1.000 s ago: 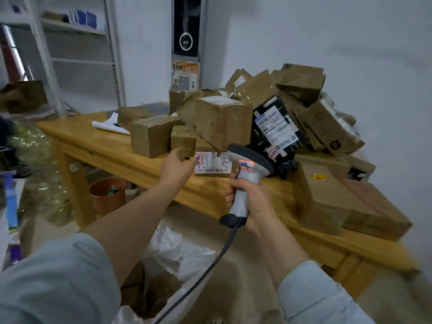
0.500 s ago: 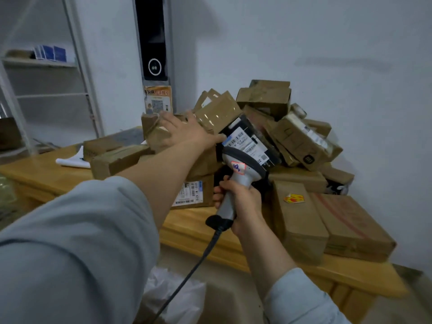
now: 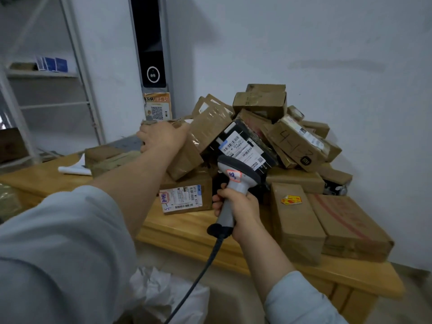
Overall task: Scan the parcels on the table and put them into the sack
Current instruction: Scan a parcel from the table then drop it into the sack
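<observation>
Down at floor level in this white-walled room, the sack [image 3: 163,293] sits crumpled and white beneath the front edge of the wooden surface [image 3: 187,228], and I cannot see into it. A dark cable [image 3: 201,274] runs up past it to the barcode scanner [image 3: 236,174]. The person's right hand [image 3: 238,206] is wrapped tight round the scanner's grey handle, with the head aimed at the pile of parcels.

Just beyond the scanner, a labelled box [image 3: 187,197] lies flat near the front edge with its barcode facing up. A second ago the left hand [image 3: 161,136] was low at the front, on a small box beside that one. Now it has gone up and further in. It lies over the top of a brown box [image 3: 184,160] at the left shoulder of the pile, fingers bent over its edge in what looks like a grip.

To me that means the next parcel has been chosen but not lifted or scanned. Pulling it could disturb the pile, since a taped box [image 3: 210,129] and a black parcel [image 3: 245,148] with white labels lean against it.

Further right, more boxes are heaped against the wall, and two long cartons [image 3: 294,220] lie well apart from the hands. Behind the pile a QR poster [image 3: 157,108] hangs under a dark wall panel [image 3: 149,43], with a metal shelf rack [image 3: 46,73] to the left.
</observation>
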A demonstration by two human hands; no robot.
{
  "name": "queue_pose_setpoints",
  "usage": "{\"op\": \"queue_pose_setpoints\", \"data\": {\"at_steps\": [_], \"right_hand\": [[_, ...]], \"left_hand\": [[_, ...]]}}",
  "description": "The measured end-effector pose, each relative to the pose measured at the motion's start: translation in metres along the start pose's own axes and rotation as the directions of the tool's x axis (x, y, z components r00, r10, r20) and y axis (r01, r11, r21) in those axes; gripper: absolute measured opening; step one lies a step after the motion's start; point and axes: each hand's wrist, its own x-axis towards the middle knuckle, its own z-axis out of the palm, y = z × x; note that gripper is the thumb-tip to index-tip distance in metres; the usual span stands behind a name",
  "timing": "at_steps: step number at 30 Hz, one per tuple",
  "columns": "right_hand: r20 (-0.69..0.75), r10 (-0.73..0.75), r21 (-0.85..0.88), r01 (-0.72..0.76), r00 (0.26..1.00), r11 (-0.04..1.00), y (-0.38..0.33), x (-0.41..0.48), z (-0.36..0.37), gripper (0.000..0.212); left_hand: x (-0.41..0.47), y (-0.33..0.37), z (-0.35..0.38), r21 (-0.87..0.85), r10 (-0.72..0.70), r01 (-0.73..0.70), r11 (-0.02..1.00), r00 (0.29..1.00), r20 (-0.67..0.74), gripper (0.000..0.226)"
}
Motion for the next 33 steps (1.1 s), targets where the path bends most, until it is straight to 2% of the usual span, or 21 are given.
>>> {"op": "queue_pose_setpoints", "data": {"at_steps": [3,9,15,21,25,27,29,33], "right_hand": [[0.003,0.021,0.025,-0.021,1.000,0.999,0.003,-0.001,0.004,0.014],[-0.016,0.053,0.036,-0.052,0.998,0.998,0.013,-0.002,0.015,0.011],[0.006,0.074,0.027,-0.074,0.997,0.997,0.024,-0.002,0.031,0.008],[0.163,-0.015,0.133,-0.007,0.987,0.991,0.032,-0.012,0.053,0.040],[0.308,-0.040,0.085,0.015,0.951,0.996,0.038,-0.018,0.068,0.061],[0.343,-0.065,0.001,0.069,0.937,0.998,0.042,-0.018,0.071,0.052],[0.356,-0.087,-0.058,0.115,0.930,0.992,0.047,-0.021,0.073,0.037],[0.413,-0.128,-0.075,0.174,0.902,0.982,0.055,-0.027,0.078,0.061]], "left_hand": [[0.001,-0.023,-0.012,-0.082,-0.024,0.019,0.996,0.998,-0.060,0.076],[-0.021,-0.064,-0.037,-0.108,-0.036,0.021,0.994,0.990,-0.140,0.071],[-0.039,-0.095,-0.046,-0.166,0.028,-0.061,0.984,0.981,-0.193,0.072],[-0.077,-0.137,-0.038,-0.113,0.232,-0.268,0.957,0.937,-0.260,0.080],[-0.101,-0.165,-0.027,-0.045,0.387,-0.402,0.915,0.902,-0.189,0.099],[-0.103,-0.177,-0.023,-0.042,0.438,-0.451,0.892,0.883,-0.168,0.114],[-0.103,-0.185,-0.024,-0.065,0.423,-0.437,0.897,0.892,-0.159,0.124],[-0.104,-0.191,-0.032,-0.129,0.435,-0.456,0.881,0.886,-0.160,0.130]]}}
